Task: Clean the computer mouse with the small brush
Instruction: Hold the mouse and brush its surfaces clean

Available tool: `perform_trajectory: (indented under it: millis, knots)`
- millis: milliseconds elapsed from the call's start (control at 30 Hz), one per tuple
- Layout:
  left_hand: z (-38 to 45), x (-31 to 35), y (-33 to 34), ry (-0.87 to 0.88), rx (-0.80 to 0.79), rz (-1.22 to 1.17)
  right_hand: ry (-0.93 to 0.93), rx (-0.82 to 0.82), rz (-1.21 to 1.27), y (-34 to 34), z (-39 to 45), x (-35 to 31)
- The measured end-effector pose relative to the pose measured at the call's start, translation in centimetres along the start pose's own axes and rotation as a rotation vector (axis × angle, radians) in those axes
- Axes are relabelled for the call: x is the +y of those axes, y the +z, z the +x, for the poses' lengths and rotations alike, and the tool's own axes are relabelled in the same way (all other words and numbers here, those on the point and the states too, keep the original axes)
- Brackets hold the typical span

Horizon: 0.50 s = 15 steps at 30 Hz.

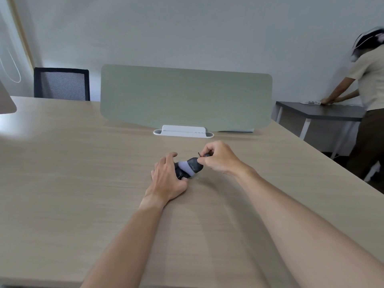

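A dark grey and lilac computer mouse [190, 166] lies on the light wooden desk [83, 173], near its middle. My left hand [168, 177] grips the mouse's near left end, fingers curled over it. My right hand [218, 157] pinches a small dark brush [204, 155] between thumb and fingers, right at the mouse's far right end. Most of the brush is hidden in my fingers, so I cannot tell whether its tip touches the mouse.
A green divider panel [185, 98] on a white foot [184, 132] stands behind the mouse. A black mesh chair [62, 84] is at the far left. A person [369, 96] leans on a dark table [324, 112] at the right. A monitor corner [6, 100] shows at the left edge.
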<state>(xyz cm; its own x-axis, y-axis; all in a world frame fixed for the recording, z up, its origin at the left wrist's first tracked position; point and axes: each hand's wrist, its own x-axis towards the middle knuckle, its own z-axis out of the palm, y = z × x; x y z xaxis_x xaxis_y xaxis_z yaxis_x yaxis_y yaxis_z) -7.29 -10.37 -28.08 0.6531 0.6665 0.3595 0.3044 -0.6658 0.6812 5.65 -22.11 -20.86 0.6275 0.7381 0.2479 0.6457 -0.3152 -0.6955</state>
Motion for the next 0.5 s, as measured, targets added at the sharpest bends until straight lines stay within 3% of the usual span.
perform_trajectory:
  millis: [133,233,367,500]
  knots:
    - [-0.2,0.2,-0.1,0.006,-0.008,0.018,0.006,0.082,-0.100,0.0,0.4,1.1]
    - [-0.2,0.3,-0.2,0.005,-0.004,0.019,0.017,0.154,-0.020,-0.4,0.4,1.3]
    - [-0.1,0.0,-0.1,-0.001,0.000,0.008,0.038,0.033,0.176,0.0,-0.3,0.6]
    - [0.0,0.0,0.0,0.003,0.010,0.008,0.023,-0.022,0.042,0.5,-0.3,0.9]
